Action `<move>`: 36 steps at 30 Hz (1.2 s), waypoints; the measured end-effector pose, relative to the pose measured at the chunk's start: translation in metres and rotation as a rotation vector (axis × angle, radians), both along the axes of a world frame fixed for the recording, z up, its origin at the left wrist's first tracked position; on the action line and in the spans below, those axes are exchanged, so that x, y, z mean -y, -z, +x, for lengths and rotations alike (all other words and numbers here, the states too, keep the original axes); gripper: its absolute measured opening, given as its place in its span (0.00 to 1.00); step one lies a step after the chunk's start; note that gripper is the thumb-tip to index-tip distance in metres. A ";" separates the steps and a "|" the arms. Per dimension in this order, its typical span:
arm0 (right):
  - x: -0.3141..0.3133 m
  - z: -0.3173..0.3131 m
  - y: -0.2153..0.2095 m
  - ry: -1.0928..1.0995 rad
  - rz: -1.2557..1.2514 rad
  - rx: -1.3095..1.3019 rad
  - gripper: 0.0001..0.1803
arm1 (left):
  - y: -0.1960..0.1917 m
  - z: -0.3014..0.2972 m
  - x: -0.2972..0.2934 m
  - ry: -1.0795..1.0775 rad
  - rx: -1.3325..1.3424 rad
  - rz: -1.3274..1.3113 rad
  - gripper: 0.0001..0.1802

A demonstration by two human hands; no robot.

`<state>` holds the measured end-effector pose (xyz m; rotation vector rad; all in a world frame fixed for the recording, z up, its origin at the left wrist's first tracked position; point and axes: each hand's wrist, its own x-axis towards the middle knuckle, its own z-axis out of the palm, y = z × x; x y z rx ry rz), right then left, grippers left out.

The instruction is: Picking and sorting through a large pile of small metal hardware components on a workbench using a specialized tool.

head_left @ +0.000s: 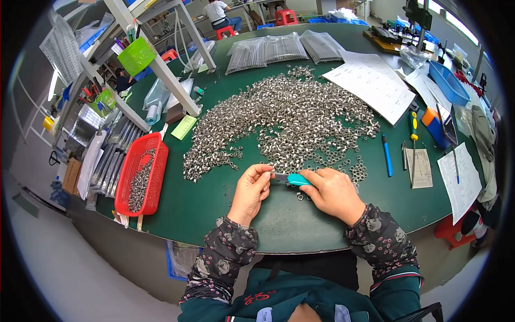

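The right grip (336, 194) is holding a teal-handled knife (298, 180), its long axis pointing leftward at the left grip (251, 192), which is pinching what seems a small metal ring (272, 170).

Single view, wide fisheye, head-worn. Left hand (250, 194) and right hand (337, 194) are looked down on steeply, from above and from the near side of the grip. Camera is pitched forward and down; grip is framed close to centre, near enough for separate fingers to be made out. Well beyond the grip, tabletop (300, 231) edge and a red stool (286, 17) are taken in, smaller. Farthest from the grip, straight edges are bent; corners are blacked out.
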<state>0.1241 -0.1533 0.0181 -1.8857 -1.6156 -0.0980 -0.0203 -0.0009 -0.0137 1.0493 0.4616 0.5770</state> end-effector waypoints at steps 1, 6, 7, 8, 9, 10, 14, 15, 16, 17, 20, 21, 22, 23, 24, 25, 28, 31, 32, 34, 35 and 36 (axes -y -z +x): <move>0.000 0.000 0.000 -0.003 -0.014 -0.006 0.12 | 0.000 0.000 0.001 0.001 0.000 0.000 0.07; 0.001 0.001 0.002 -0.022 -0.034 -0.015 0.12 | 0.002 -0.002 0.002 0.025 -0.052 0.144 0.07; 0.001 0.000 0.001 -0.019 -0.002 0.057 0.13 | 0.001 -0.002 0.001 0.024 -0.055 0.142 0.07; 0.001 0.000 0.000 -0.015 0.030 0.129 0.14 | 0.000 -0.002 0.002 0.020 -0.062 0.137 0.07; 0.000 0.000 0.000 -0.016 0.028 0.126 0.14 | -0.001 -0.002 0.002 0.015 -0.071 0.131 0.07; 0.000 -0.001 -0.001 -0.004 0.086 0.180 0.15 | -0.002 -0.002 0.003 0.016 -0.074 0.127 0.07; -0.001 0.009 -0.009 0.074 0.261 0.151 0.18 | -0.001 -0.001 0.001 -0.035 0.030 -0.087 0.06; 0.001 0.011 -0.009 0.104 0.255 0.136 0.18 | -0.003 -0.002 0.000 -0.005 0.070 -0.176 0.06; 0.001 0.012 -0.008 0.107 0.251 0.132 0.18 | -0.005 -0.003 0.000 0.028 0.111 -0.261 0.05; 0.001 0.014 -0.007 0.107 0.249 0.141 0.17 | -0.006 -0.002 -0.001 0.030 0.106 -0.264 0.05; -0.001 0.013 -0.005 0.092 0.260 0.146 0.17 | -0.006 -0.002 0.003 0.169 0.056 -0.277 0.04; -0.001 0.012 -0.006 0.087 0.257 0.140 0.17 | -0.004 0.001 0.007 0.092 -0.183 0.254 0.03; 0.000 0.013 -0.006 0.087 0.250 0.136 0.17 | -0.003 0.007 0.012 0.015 -0.415 0.784 0.03; 0.000 0.014 -0.005 0.091 0.248 0.135 0.17 | -0.012 0.010 0.020 -0.049 -0.511 1.026 0.05; 0.000 0.015 -0.004 0.091 0.248 0.136 0.17 | -0.011 0.013 0.021 -0.045 -0.510 1.027 0.05; 0.001 0.014 -0.005 0.088 0.251 0.135 0.17 | -0.011 0.014 0.024 -0.044 -0.553 1.135 0.06; 0.001 0.014 -0.006 0.070 0.276 0.112 0.17 | -0.010 0.014 0.027 -0.040 -0.610 1.275 0.08; 0.000 0.013 -0.006 0.067 0.276 0.107 0.17 | -0.003 0.013 0.021 -0.065 -0.544 1.330 0.07; 0.000 0.013 -0.006 0.064 0.286 0.110 0.17 | -0.001 0.011 0.016 -0.071 -0.455 1.223 0.07; 0.002 0.012 -0.005 0.066 0.250 0.125 0.17 | -0.004 0.006 0.009 -0.083 -0.362 1.127 0.07; 0.003 0.011 -0.005 0.062 0.224 0.120 0.16 | -0.008 0.003 0.006 0.004 -0.226 0.574 0.06; 0.004 0.011 -0.004 0.059 0.234 0.125 0.16 | -0.010 0.000 0.004 0.089 -0.083 0.021 0.06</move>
